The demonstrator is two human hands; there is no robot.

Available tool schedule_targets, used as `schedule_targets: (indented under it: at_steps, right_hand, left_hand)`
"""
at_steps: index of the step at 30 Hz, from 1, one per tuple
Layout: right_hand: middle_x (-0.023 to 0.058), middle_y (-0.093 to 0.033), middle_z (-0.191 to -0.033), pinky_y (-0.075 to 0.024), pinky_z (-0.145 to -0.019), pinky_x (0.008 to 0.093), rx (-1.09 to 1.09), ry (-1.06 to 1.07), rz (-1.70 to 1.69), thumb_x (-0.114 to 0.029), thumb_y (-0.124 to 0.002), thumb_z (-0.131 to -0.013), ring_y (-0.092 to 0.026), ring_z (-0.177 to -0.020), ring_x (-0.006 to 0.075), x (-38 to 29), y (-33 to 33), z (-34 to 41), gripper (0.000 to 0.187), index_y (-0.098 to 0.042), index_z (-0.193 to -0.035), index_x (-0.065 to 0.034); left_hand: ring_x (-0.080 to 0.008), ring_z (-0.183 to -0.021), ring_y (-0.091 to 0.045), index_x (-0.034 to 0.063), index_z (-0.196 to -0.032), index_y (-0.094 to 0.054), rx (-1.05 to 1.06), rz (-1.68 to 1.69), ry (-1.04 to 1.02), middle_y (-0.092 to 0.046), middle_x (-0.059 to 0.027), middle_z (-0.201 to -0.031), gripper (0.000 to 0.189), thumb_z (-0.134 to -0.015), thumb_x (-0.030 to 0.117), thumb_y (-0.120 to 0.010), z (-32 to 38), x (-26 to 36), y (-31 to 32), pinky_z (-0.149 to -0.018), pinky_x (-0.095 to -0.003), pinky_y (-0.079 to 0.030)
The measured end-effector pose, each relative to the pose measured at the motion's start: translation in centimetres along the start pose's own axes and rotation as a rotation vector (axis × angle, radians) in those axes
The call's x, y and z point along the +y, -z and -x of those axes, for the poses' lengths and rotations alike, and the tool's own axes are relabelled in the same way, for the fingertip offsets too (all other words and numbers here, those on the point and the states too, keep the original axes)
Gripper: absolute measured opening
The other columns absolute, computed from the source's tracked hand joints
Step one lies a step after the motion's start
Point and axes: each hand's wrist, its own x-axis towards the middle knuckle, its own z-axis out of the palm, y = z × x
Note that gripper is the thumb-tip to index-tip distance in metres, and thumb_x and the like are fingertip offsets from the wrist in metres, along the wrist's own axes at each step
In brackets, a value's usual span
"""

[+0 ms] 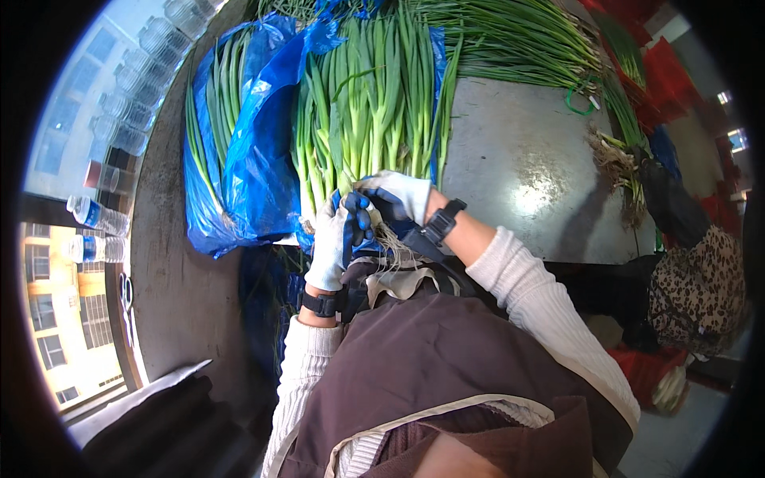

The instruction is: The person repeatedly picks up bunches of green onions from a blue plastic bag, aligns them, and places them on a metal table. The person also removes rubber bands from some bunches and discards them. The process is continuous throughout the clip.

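My left hand, in a white glove with dark blue coated fingers, grips a scallion near its root end. My right hand, gloved alike, closes on the same stalk from the other side. Pale stringy roots hang below my fingers towards the apron. Under and beyond both hands lies a thick row of scallions, leaves pointing away from me. Blue plastic film lies along the left of that row. My fingers hide part of the held stalk.
More scallions in film lie to the left. A large pile covers the metal table at the back right. Rooted scallions sit by another person's dark sleeve. Plastic bottles and scissors line the window sill.
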Motion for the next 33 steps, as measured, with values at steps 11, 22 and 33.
schedule_targets:
  at_steps: [11,22,33]
  right_hand:
    - [0.0192,-0.065,-0.103,-0.0584,-0.071,0.0430,0.314,-0.938,-1.492,-0.010,-0.054,-0.093,-0.067,-0.087,0.0320,4.1,-3.1,-8.1,0.021,-0.056,-0.107,0.0056]
    - [0.0169,-0.069,-0.093,-0.0586,-0.073,0.0335,-0.079,-1.082,-1.115,-0.011,-0.065,-0.088,-0.070,-0.084,0.0251,-1.3,7.8,4.3,0.027,-0.059,-0.109,0.0067]
    - [0.0050,-0.071,-0.089,-0.0486,-0.062,0.0266,-0.238,-1.218,-0.425,-0.013,-0.064,-0.086,-0.061,-0.073,0.0097,-15.3,11.4,22.7,0.027,-0.064,-0.110,-0.0009]
  left_hand:
    - [-0.0040,-0.049,-0.042,0.0038,-0.098,-0.058,0.559,-0.250,-0.307,-0.049,0.0024,-0.063,0.024,-0.097,0.027,-0.052,11.0,2.8,4.3,-0.044,-0.0200,-0.033]
    - [-0.0284,-0.111,-0.056,0.0012,-0.129,-0.052,1.277,-0.556,-0.384,-0.056,-0.0163,-0.123,0.044,-0.092,0.022,-0.063,16.1,6.0,16.0,-0.094,-0.0371,-0.047]
    - [-0.0323,-0.091,-0.056,0.0066,-0.106,-0.055,-0.054,0.556,0.682,-0.058,-0.0120,-0.097,0.044,-0.085,0.042,-0.068,-15.0,-5.6,-2.6,-0.087,-0.0484,-0.047]
